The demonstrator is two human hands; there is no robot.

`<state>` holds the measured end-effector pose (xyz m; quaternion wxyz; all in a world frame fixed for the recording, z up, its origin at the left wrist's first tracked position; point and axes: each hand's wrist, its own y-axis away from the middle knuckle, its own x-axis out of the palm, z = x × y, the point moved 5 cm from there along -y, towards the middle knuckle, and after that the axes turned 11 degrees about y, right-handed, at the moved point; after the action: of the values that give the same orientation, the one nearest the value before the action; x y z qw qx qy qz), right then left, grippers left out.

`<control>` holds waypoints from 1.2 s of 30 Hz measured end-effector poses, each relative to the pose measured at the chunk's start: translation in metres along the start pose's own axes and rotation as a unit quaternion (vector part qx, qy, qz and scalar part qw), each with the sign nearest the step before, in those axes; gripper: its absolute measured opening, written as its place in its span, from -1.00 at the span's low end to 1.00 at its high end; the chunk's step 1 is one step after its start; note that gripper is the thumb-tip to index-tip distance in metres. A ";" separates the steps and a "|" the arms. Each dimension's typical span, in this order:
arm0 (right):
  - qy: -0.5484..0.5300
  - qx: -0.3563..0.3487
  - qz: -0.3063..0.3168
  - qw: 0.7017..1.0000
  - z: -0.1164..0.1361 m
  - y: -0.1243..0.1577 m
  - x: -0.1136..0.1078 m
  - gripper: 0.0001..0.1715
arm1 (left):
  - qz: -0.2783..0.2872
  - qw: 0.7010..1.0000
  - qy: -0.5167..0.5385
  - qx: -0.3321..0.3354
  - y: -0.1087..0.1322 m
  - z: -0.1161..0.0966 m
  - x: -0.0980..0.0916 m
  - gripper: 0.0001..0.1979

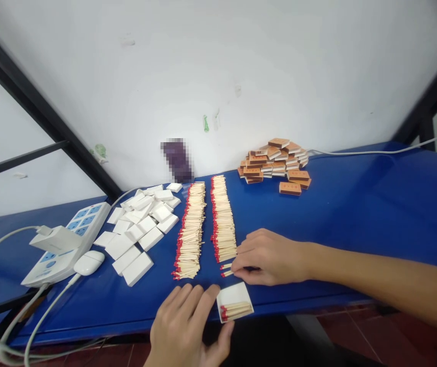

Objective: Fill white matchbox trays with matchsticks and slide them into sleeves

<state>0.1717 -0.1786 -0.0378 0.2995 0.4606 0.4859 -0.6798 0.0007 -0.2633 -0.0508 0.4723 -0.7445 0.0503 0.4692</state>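
My left hand point(189, 323) steadies a white matchbox tray point(237, 293) at the table's front edge, index finger at its upper left corner and thumb by its lower side. Several red-headed matches point(237, 310) lie in the tray's near part. Just beyond it, my right hand point(266, 257) has thumb and fingertips pinched on a few matches point(226, 270) at the near end of the right-hand match row point(224, 219). The fingers partly hide those matches. To the left runs a second long row of matches point(191, 229), its red heads pointing left.
White trays point(137, 216) lie heaped at left, beside a power strip point(76, 239) with a white plug, a white rounded device point(88, 262) and cables. Orange matchbox sleeves point(275, 160) are piled at the back right. A blurred purple object point(178, 160) leans on the wall.
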 end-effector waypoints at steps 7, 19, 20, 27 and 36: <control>-0.013 0.001 -0.034 0.999 -0.002 0.000 0.002 -0.82 | -0.003 1.000 -0.007 0.003 -0.002 0.000 -0.001 -0.76; 0.042 0.013 -0.029 0.999 -0.001 0.000 -0.003 -0.76 | -0.011 1.000 -0.009 0.001 -0.002 -0.001 -0.003 -0.77; 0.045 0.013 -0.029 0.998 -0.001 0.000 -0.003 -0.75 | -0.012 1.000 -0.010 0.000 -0.002 -0.001 -0.003 -0.78; 0.052 0.018 0.000 0.999 0.000 0.000 -0.002 -0.76 | -0.015 1.000 -0.015 0.006 -0.001 -0.002 -0.002 -0.77; 0.032 0.006 0.007 0.999 0.001 -0.001 -0.003 -0.78 | -0.009 1.000 -0.011 0.003 -0.001 -0.001 -0.002 -0.76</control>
<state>0.1722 -0.1794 -0.0345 0.2856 0.4871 0.4876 -0.6659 0.0004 -0.2642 -0.0483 0.4793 -0.7381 0.0397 0.4733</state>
